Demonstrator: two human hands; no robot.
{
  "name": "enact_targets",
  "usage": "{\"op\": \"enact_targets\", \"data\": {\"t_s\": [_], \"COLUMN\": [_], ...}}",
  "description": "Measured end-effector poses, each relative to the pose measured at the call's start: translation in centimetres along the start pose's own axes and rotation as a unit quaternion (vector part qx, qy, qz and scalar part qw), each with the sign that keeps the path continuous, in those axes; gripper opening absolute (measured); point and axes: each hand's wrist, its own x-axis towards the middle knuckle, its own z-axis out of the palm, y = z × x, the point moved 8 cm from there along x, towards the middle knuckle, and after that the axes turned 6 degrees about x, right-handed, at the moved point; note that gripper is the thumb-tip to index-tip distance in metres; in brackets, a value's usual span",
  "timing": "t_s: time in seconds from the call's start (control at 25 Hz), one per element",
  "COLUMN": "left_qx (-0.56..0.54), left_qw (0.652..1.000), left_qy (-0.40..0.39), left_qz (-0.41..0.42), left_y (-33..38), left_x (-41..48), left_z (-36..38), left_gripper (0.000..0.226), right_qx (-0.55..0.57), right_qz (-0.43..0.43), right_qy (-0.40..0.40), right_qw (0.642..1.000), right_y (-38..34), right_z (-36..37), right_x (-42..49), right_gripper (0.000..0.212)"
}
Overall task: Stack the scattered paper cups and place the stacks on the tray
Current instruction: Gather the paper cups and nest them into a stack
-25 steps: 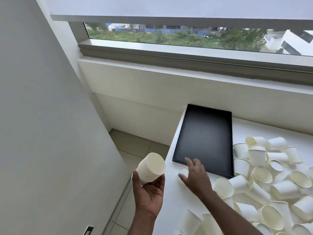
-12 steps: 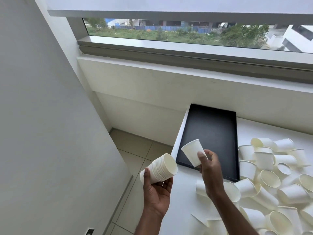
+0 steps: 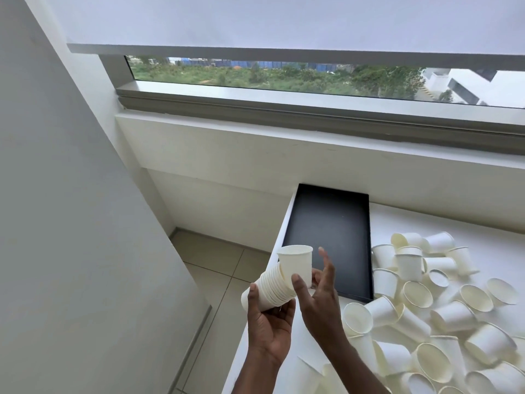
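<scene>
two bare hands are raised at the left edge of the white table (image 3: 284, 362), working over the gap above the pale tiled floor (image 3: 216, 268). left hand (image 3: 270, 325): palm up, fingers curled around a nested stack of white paper cups (image 3: 267, 290), which lies tilted with its open end toward the upper right. single white paper cup (image 3: 296, 264): upright, mouth up, its base meeting the open end of the stack; whether it is seated inside cannot be told. right hand (image 3: 318, 300): thumb pressed on the near side of the single cup, the other fingers spread loosely behind it, so the cup is pinched lightly rather than gripped whole. flat black rectangular tray (image 3: 329, 237): lying on the table behind the hands, against the table's left edge, nothing on it. scattered white paper cups (image 3: 443, 314): heaped on the table right of the tray and right hand, most on their sides, a few upright, many touching.
</scene>
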Motion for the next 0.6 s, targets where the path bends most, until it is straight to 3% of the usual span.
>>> {"op": "enact_targets", "data": {"t_s": [0.08,0.2,0.36,0.48,0.6], "left_qx": [-0.002,-0.013,-0.029,-0.058,-0.068], "left_qw": [1.0,1.0,0.999,0.998,0.998], "left_qy": [0.007,0.022,0.042,0.022,0.001], "left_qz": [-0.006,-0.009,-0.01,-0.013,0.005], "left_y": [-0.4,-0.7,-0.9,-0.8,0.2], "left_x": [-0.2,-0.4,-0.6,-1.0,-0.7], "left_z": [-0.1,-0.6,-1.4,-0.3,0.5], "left_gripper": [0.061,0.065,0.065,0.061,0.058], "right_qx": [-0.022,-0.059,-0.118,-0.135,-0.186], "right_qz": [-0.014,-0.036,-0.109,-0.111,-0.089], "right_qy": [-0.031,-0.057,0.018,0.048,-0.054], "right_qw": [0.999,0.996,0.987,0.983,0.977], "right_y": [-0.1,-0.2,-1.5,-1.1,0.1], "right_z": [0.2,0.5,-0.2,-0.2,1.6], "right_x": [0.1,0.3,0.6,0.1,-0.5], "right_gripper": [0.077,0.059,0.042,0.044,0.066]}}
